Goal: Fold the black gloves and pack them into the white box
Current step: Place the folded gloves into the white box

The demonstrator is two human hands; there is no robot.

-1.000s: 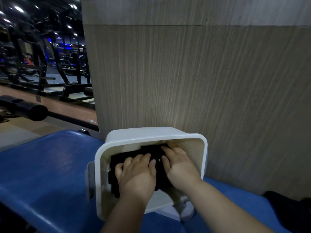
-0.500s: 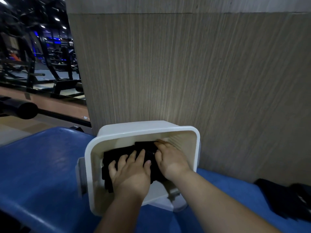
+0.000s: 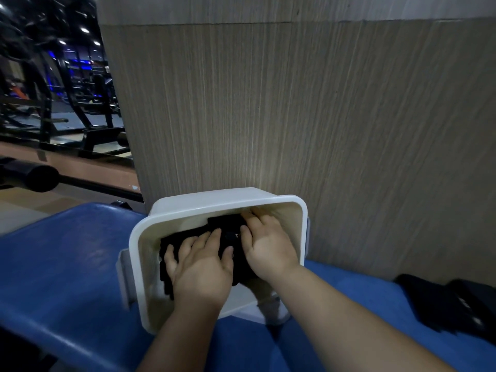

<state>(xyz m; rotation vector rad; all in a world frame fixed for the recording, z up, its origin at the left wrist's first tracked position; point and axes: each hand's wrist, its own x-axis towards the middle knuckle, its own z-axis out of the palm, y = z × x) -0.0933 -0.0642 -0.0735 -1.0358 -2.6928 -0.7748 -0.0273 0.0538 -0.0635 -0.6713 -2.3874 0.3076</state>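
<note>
The left hand [image 3: 200,269] and right hand [image 3: 269,248] lie flat inside the white box [image 3: 228,196], pressing the folded black gloves [image 3: 224,224] beneath their fingers. The left fingers are spread. The right fingers lie close together, their tips almost at the far wall. Bare box floor shows left of the left fingers and right of the right hand. The box sits on a blue padded bench [image 3: 67,264], just before a wood-grain wall [image 3: 322,130].

Left hand [image 3: 200,267] flat, palm down, right hand [image 3: 268,247] flat beside it, forearms [image 3: 335,318] reaching forward
</note>
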